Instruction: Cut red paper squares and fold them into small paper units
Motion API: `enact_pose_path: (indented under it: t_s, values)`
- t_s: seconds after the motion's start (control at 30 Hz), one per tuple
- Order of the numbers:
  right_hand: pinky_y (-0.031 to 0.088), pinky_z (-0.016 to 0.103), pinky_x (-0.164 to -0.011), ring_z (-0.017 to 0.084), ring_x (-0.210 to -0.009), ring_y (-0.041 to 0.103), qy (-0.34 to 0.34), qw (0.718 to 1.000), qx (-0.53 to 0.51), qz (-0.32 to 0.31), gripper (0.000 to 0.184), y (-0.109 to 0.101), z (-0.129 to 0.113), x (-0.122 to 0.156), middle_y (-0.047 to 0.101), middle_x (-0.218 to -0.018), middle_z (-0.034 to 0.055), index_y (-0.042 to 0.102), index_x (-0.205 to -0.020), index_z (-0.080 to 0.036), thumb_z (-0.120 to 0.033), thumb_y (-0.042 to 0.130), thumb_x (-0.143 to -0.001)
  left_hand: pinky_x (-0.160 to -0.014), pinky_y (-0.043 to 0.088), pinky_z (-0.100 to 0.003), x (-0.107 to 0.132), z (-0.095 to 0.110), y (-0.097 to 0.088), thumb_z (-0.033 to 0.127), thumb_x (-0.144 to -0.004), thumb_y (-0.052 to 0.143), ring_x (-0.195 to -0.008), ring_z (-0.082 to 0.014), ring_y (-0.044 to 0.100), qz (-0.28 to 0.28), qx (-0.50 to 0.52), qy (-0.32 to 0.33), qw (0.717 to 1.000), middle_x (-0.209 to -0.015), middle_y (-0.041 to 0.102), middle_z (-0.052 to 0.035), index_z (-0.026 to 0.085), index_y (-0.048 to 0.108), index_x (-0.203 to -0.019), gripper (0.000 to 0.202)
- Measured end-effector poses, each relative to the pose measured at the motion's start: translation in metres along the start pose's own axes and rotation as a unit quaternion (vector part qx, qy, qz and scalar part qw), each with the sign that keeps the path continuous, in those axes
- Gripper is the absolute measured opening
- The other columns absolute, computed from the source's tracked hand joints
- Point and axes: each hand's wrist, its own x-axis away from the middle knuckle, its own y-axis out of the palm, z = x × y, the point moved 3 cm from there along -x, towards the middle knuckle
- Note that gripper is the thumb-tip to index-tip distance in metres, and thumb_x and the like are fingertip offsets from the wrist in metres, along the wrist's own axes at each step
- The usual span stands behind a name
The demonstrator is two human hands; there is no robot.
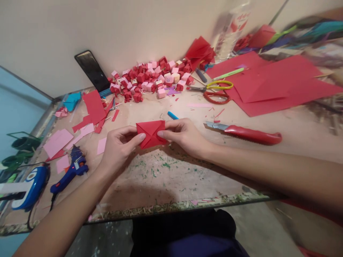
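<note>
Two hands fold red paper.
The left hand (118,146) and right hand (184,135) both pinch the folded red paper (150,134) above the table (187,178).

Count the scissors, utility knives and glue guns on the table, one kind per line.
Scissors: 2 (yellow-handled pair, red-handled pair)
Utility knife: 1
Glue gun: 1
Total: 4

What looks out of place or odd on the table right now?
The red utility knife lies with its blade out, tip toward the right hand. Small scraps litter the table. The folded red paper looks intact.
</note>
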Motion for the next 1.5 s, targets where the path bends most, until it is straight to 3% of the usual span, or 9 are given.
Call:
enact_pose_path:
  t_s: [0.13, 0.27, 0.53, 0.77, 1.0, 1.23, 1.5]
  values:
    - [0.049, 0.031, -0.072, 0.014, -0.069, 0.059, 0.004, 1.0, 0.016, -0.018, 0.01, 0.001, 0.001, -0.001, 0.075, -0.077, 0.0011, 0.08, -0.074, -0.017, -0.024, 0.081, -0.082, -0.077, 0.063, -0.033, 0.002, -0.002, 0.004, 0.043, -0.083, 0.088, -0.089, -0.0243, 0.077, -0.048, 0.039, -0.045, 0.997, -0.101, 0.083, -0.0086, 0.02, 0.084, -0.101, 0.029]
    - [0.052, 0.031, -0.074, 0.012, -0.065, 0.054, 0.004, 0.998, 0.027, -0.052, 0.011, 0.005, -0.001, -0.001, 0.071, -0.072, -0.0018, 0.08, -0.077, -0.018, -0.027, 0.085, -0.079, -0.073, 0.061, -0.032, 0.003, -0.008, 0.005, 0.041, -0.08, 0.091, -0.08, -0.0218, 0.074, -0.015, 0.03, -0.044, 0.998, -0.087, 0.081, -0.0069, 0.018, 0.085, -0.094, 0.028]
    - [0.045, 0.027, -0.063, 0.009, -0.06, 0.05, 0.02, 0.996, 0.055, -0.071, 0.013, 0.007, -0.004, 0.001, 0.066, -0.064, -0.0039, 0.077, -0.075, -0.017, -0.027, 0.084, -0.08, -0.074, 0.061, -0.033, 0.002, -0.016, 0.004, 0.041, -0.083, 0.09, -0.079, -0.0212, 0.074, -0.023, 0.016, -0.033, 0.999, -0.091, 0.083, -0.0072, 0.019, 0.086, -0.094, 0.026]
    - [0.047, 0.029, -0.068, 0.014, -0.072, 0.06, 0.022, 0.996, 0.05, -0.075, 0.018, 0.006, 0.001, 0.0, 0.074, -0.079, 0.0001, 0.08, -0.085, -0.017, -0.034, 0.085, -0.081, -0.079, 0.063, -0.036, 0.001, -0.021, 0.005, 0.042, -0.085, 0.088, -0.08, -0.0223, 0.076, -0.038, 0.006, -0.028, 0.999, -0.093, 0.083, -0.0088, 0.019, 0.086, -0.097, 0.026]
    - [0.037, 0.03, -0.058, 0.009, -0.056, 0.042, -0.011, 0.995, 0.095, -0.024, 0.038, 0.002, -0.005, 0.002, 0.053, -0.057, -0.0046, 0.066, -0.064, -0.017, -0.041, 0.081, -0.089, -0.07, 0.058, -0.031, 0.004, -0.017, 0.007, 0.042, -0.086, 0.087, -0.078, -0.0203, 0.073, -0.058, 0.011, -0.042, 0.997, -0.091, 0.082, -0.0073, 0.019, 0.085, -0.096, 0.025]
    - [0.033, 0.03, -0.057, 0.01, -0.058, 0.043, 0.003, 0.998, 0.067, -0.015, 0.028, 0.0, -0.004, 0.003, 0.058, -0.06, -0.0021, 0.072, -0.068, -0.015, -0.033, 0.08, -0.089, -0.063, 0.052, -0.027, 0.002, -0.002, 0.003, 0.039, -0.085, 0.085, -0.069, -0.0163, 0.066, 0.034, -0.004, -0.007, 0.999, -0.078, 0.078, -0.0039, 0.02, 0.083, -0.08, 0.019]
    - [0.039, 0.03, -0.061, 0.009, -0.056, 0.046, 0.017, 0.999, 0.022, 0.018, 0.026, 0.001, -0.001, 0.003, 0.062, -0.062, -0.0019, 0.076, -0.069, -0.015, -0.034, 0.082, -0.086, -0.063, 0.05, -0.025, 0.0, -0.005, 0.003, 0.037, -0.083, 0.088, -0.066, -0.0137, 0.062, 0.033, 0.045, -0.004, 0.998, -0.076, 0.077, -0.0027, 0.019, 0.084, -0.079, 0.018]
